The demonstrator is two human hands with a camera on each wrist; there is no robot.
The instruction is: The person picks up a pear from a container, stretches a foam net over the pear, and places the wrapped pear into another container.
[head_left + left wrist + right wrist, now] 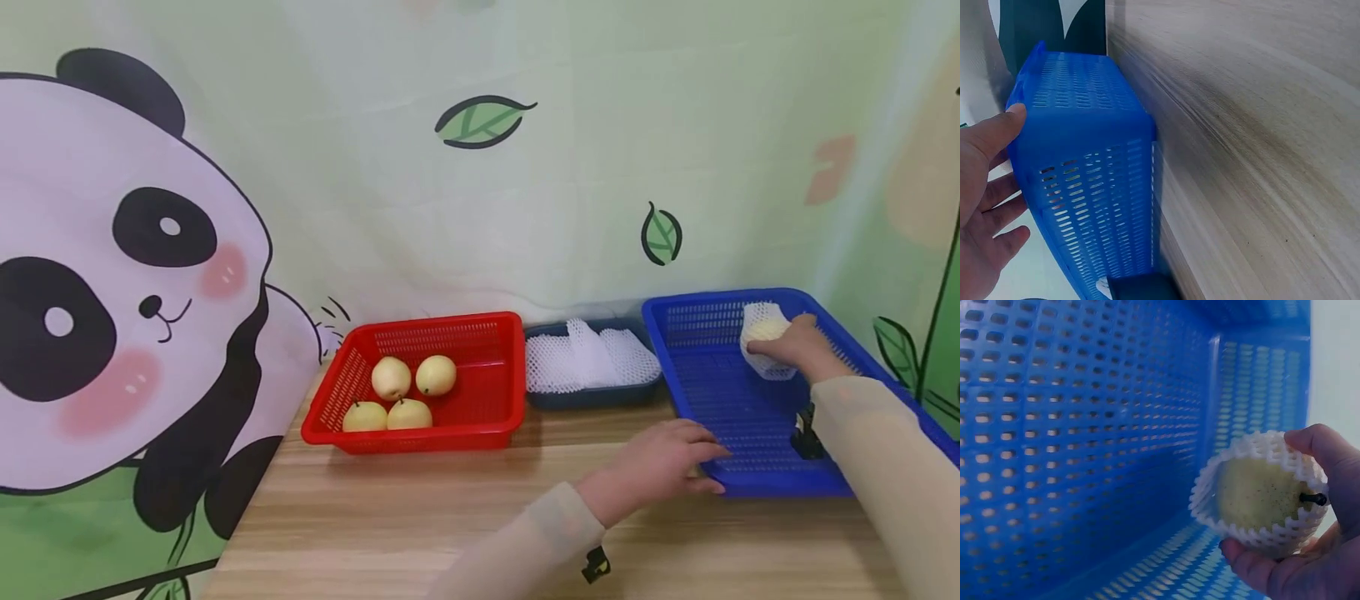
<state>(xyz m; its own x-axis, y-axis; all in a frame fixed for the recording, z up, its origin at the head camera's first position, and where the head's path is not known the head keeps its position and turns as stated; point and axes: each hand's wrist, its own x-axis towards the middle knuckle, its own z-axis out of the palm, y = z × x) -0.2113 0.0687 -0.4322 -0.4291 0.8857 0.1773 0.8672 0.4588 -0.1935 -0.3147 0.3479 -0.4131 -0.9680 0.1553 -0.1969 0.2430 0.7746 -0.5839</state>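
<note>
My right hand (808, 347) grips a pale yellow pear (1259, 494) inside a white foam net sleeve (1260, 445), over the far part of the blue basket (772, 477). In the right wrist view, thumb and fingers hold opposite sides of the sleeved pear, and its dark stem shows at the sleeve's open end. My left hand (657, 463) is at the blue basket's near left corner. In the left wrist view its thumb touches the rim, while the other fingers stay loosely extended beside it.
A red basket (480, 440) on the left holds several bare pears (392, 379). Between the baskets stands a dark blue tray (592, 398) with white foam net sleeves (592, 358). All stand on a wooden table (360, 517) before a panda-printed backdrop (570, 208).
</note>
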